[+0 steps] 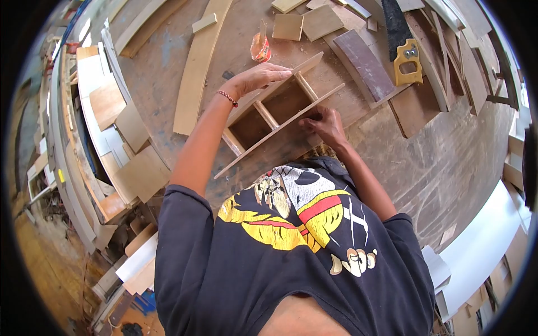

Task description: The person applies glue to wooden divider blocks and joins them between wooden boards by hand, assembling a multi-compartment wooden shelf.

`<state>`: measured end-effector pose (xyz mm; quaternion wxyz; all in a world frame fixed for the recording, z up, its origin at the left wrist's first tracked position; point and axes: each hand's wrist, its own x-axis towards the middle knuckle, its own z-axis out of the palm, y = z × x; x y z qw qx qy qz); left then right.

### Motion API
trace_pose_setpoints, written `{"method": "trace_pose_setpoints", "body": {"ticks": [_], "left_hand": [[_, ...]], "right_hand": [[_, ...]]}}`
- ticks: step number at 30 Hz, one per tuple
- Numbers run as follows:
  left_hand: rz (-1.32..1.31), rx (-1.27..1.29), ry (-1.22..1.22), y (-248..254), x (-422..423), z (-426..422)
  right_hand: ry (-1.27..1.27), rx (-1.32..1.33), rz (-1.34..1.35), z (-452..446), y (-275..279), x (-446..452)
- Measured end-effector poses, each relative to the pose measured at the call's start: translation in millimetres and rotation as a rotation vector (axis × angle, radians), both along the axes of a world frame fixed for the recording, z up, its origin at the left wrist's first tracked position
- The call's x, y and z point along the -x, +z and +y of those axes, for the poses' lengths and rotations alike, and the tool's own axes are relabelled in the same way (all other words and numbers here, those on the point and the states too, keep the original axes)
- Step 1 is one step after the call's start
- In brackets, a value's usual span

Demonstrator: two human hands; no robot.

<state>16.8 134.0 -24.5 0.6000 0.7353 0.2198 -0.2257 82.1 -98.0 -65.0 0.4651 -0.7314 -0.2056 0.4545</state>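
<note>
A ladder-like wooden frame (279,127) stands on the workbench in front of me, two long thin boards joined by several short crosspieces. My left hand (262,77) is on its far board, fingers stretched along the top edge and gripping it. Close to the outer face of the near board, my right hand (326,125) is closed with curled fingers. Whatever those fingertips hold, if anything, is too small or hidden to make out. Just beyond the frame sits a small torn red-and-white container (260,49).
A handsaw with a yellow handle (408,63) lies on wood pieces at the right, near a dark curved block (364,64). A long plank (193,84) lies left of the frame. Stacked panels (131,173) stand at the left, and a white sheet (476,246) at the right.
</note>
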Motion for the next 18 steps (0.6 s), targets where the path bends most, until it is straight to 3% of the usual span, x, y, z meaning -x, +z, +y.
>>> {"method": "trace_pose_setpoints", "body": {"ticks": [6,16,18], "left_hand": [[0.045,0.009,0.093,-1,-8,-5],[-0.003,0.003,0.090,-21,-3,-3],[-0.048,0.025,0.076,-22,-1,-3]], "right_hand": [[0.014,0.045,0.130,5,-6,-17],[0.108,0.013,0.082,3,-24,-22],[0.279,0.025,-0.037,3,-24,-29]]}}
